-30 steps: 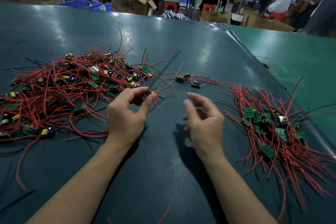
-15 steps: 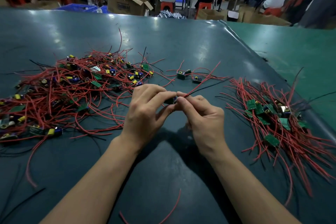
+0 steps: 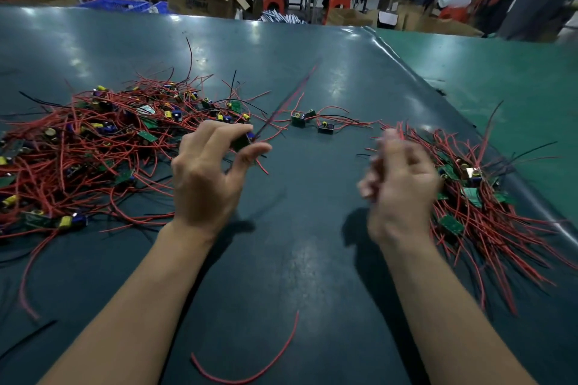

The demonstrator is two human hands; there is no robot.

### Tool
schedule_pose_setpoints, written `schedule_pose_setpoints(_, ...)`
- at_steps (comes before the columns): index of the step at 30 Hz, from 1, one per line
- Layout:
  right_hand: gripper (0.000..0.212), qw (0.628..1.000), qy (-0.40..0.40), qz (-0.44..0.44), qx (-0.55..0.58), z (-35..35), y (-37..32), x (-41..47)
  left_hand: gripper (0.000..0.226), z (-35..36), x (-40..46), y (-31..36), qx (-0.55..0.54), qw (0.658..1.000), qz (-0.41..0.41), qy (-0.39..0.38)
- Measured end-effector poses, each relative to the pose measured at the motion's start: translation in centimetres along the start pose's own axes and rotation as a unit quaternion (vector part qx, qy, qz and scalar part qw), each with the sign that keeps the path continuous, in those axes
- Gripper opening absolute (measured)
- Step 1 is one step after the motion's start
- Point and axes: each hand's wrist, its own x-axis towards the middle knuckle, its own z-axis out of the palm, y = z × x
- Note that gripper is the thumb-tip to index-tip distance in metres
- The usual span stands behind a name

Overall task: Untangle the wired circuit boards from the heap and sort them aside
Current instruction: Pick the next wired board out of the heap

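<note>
Pinching 1 board alone now, the left hand has parted from the blurred right hand, grip unclear.

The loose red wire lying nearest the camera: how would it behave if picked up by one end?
The loose red wire already lies in a curve, so it would probably droop, not stay straight. It looks thin and bare of any board, so likely very light.

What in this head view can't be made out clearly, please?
- Right hand: motion-blurred; grip unreadable.
- Board in the left hand: mostly hidden by fingers.
- Its wires: smeared by motion.
- Tangled heap: cut off by the left edge.
- Sorted pile: partly behind the right hand.
</note>
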Motion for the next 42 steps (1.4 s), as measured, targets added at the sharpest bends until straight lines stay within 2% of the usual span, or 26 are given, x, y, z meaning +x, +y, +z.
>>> schedule_pose_setpoints(1,0.023,0.993,-0.097,0.031,-0.056,0.5,0.7,-1.1,0.028,0.1,-0.1,0.4,-0.013,1.0,0.011,-0.008)
schedule_pose_setpoints(3,0.026,0.947,-0.284,0.077,-0.126,1.5,2.0,-3.2,0.026,0.6,-0.6,1.4,-0.05,0.996,0.061,-0.051)
schedule_pose_setpoints(4,0.022,0.927,-0.34,0.082,-0.136,1.8,2.4,-3.9,0.024,0.8,-0.9,1.9,-0.067,0.991,0.088,-0.075)
schedule_pose_setpoints(6,0.013,0.911,-0.376,0.07,-0.156,1.8,2.6,-4.3,0.025,1.0,-1.1,2.2,-0.089,0.983,0.118,-0.112)
schedule_pose_setpoints(8,0.013,0.909,-0.372,0.059,-0.176,1.3,2.4,-4.1,0.026,0.9,-1.0,1.8,-0.098,0.979,0.126,-0.128)
schedule_pose_setpoints(10,0.017,0.916,-0.348,0.001,-0.201,1.1,2.4,-3.8,0.024,0.7,-0.8,1.4,-0.089,0.978,0.137,-0.133)
schedule_pose_setpoints(12,0.023,0.929,-0.277,-0.074,-0.233,1.0,2.4,-3.6,0.02,0.4,-0.5,0.8,-0.053,0.981,0.139,-0.121)
schedule_pose_setpoints(14,0.027,0.957,-0.172,-0.1,-0.21,0.9,2.0,-3.1,0.016,0.0,-0.1,-0.1,-0.008,0.99,0.111,-0.085)
schedule_pose_setpoints(18,0.029,0.989,0.047,-0.116,-0.075,0.0,0.5,-1.1,0.016,-0.9,0.1,-2.3,0.116,0.991,-0.055,-0.027)
schedule_pose_setpoints(20,0.031,0.993,0.114,-0.02,0.033,-0.6,-0.2,0.0,0.023,-1.0,-0.3,-3.1,0.22,0.958,-0.174,-0.057)
schedule_pose_setpoints(22,0.032,0.977,0.104,0.131,0.135,-0.8,-0.3,0.4,0.033,-1.2,-0.5,-3.7,0.278,0.914,-0.271,-0.114)
schedule_pose_setpoints(23,0.033,0.968,0.083,0.183,0.15,-0.7,-0.1,0.3,0.035,-1.3,-0.6,-3.9,0.295,0.897,-0.299,-0.135)
schedule_pose_setpoints(25,0.036,0.97,0.024,0.223,0.098,0.0,0.7,-0.3,0.032,-1.5,-0.8,-4.2,0.319,0.881,-0.314,-0.154)
schedule_pose_setpoints(28,0.038,0.975,-0.052,0.215,-0.01,1.0,1.7,-1.2,0.029,-1.6,-0.6,-4.1,0.304,0.895,-0.295,-0.14)
schedule_pose_setpoints(30,0.038,0.975,-0.074,0.203,-0.046,1.2,1.8,-1.3,0.041,-1.9,-0.5,-4.2,0.306,0.9,-0.284,-0.124)
schedule_pose_setpoints(32,0.038,0.972,-0.09,0.207,-0.061,1.1,1.8,-1.2,0.061,-2.7,-0.4,-4.9,0.328,0.888,-0.316,-0.072)
schedule_pose_setpoints(34,0.037,0.97,-0.104,0.21,-0.065,1.0,1.8,-1.2,0.072,-3.6,-0.2,-5.5,0.318,0.867,-0.383,-0.015)
schedule_pose_setpoints(36,0.038,0.968,-0.117,0.209,-0.069,1.0,1.8,-1.3,0.067,-3.9,0.0,-5.7,0.311,0.842,-0.44,-0.03)
schedule_pose_setpoints(38,0.037,0.967,-0.124,0.208,-0.074,1.1,1.8,-1.3,0.049,-3.6,0.0,-5.7,0.334,0.828,-0.442,-0.086)
schedule_pose_setpoints(40,0.035,0.966,-0.131,0.208,-0.078,1.1,1.7,-1.3,0.045,-3.5,-0.1,-5.7,0.334,0.829,-0.435,-0.109)
schedule_pose_setpoints(42,0.033,0.965,-0.136,0.209,-0.081,1.1,1.7,-1.3,0.049,-3.6,-0.2,-6.0,0.314,0.838,-0.436,-0.097)
